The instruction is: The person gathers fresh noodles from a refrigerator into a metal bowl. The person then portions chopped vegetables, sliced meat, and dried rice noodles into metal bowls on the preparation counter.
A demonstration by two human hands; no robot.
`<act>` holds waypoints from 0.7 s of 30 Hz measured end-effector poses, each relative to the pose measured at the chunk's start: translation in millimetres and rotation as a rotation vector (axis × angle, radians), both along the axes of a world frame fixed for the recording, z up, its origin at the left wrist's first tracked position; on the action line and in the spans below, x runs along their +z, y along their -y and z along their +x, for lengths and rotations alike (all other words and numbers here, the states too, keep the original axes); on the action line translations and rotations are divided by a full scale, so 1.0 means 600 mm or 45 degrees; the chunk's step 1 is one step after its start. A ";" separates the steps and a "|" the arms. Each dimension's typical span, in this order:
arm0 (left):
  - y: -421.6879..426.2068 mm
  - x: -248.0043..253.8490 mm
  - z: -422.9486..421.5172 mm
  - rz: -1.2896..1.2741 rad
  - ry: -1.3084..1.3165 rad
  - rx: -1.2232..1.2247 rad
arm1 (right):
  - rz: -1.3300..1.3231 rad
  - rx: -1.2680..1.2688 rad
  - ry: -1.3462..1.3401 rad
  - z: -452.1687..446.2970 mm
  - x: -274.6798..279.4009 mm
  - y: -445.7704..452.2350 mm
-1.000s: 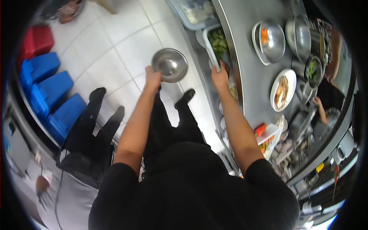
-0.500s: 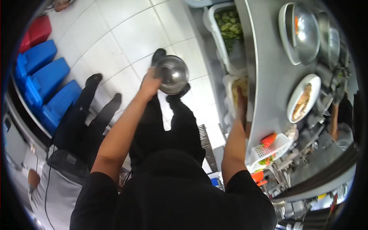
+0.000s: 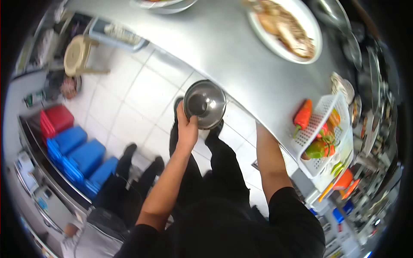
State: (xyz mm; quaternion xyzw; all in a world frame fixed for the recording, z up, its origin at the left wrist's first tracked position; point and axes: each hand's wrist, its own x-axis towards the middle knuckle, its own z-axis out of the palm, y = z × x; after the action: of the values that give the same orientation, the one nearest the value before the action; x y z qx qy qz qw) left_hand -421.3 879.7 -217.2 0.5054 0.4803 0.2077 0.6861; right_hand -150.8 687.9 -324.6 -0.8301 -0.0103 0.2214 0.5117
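Note:
My left hand [image 3: 188, 131] grips the rim of a round stainless steel bowl [image 3: 204, 104], its thumb over the inner side. The bowl is held above the tiled floor, beside the counter edge, and its inside looks shiny with a dark patch at the bottom. My right forearm [image 3: 272, 161] reaches under the steel counter [image 3: 202, 43]; the counter top hides that hand and whatever it touches.
On the counter are an oval white plate [image 3: 315, 51] with cooked meat and a white perforated basket [image 3: 307, 148] of peppers. A red pepper [image 3: 303, 114] leans at the basket. Another person in grey [image 3: 97, 236] stands at left, near blue bins [image 3: 88, 157] and a beige stool [image 3: 75, 56].
The view has turned toward the counter. My right hand, earlier visible in a container under the counter, is now hidden. My left hand still holds the bowl, now closer to the counter edge.

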 end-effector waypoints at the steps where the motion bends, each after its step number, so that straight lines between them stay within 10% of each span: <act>1: -0.001 0.007 0.012 0.005 0.009 -0.040 | 0.041 -0.038 -0.056 -0.006 0.008 0.019; 9: -0.016 0.063 0.143 0.208 -0.085 -0.338 | 0.281 -0.185 -0.375 -0.066 0.031 0.108; 17: -0.026 -0.101 0.191 0.714 -0.162 -0.859 | 0.450 -0.182 -0.365 -0.070 0.035 0.055; 21: 0.007 -0.158 0.208 0.303 -0.100 -0.832 | 0.677 -0.292 -0.021 -0.088 0.003 -0.030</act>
State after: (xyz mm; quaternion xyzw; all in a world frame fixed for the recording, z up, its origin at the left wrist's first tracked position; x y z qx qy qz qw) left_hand -296.7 875.5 -312.1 0.7165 0.2913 0.0121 0.6337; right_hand -203.8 705.9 -323.1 -0.6608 0.0301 0.1583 0.7330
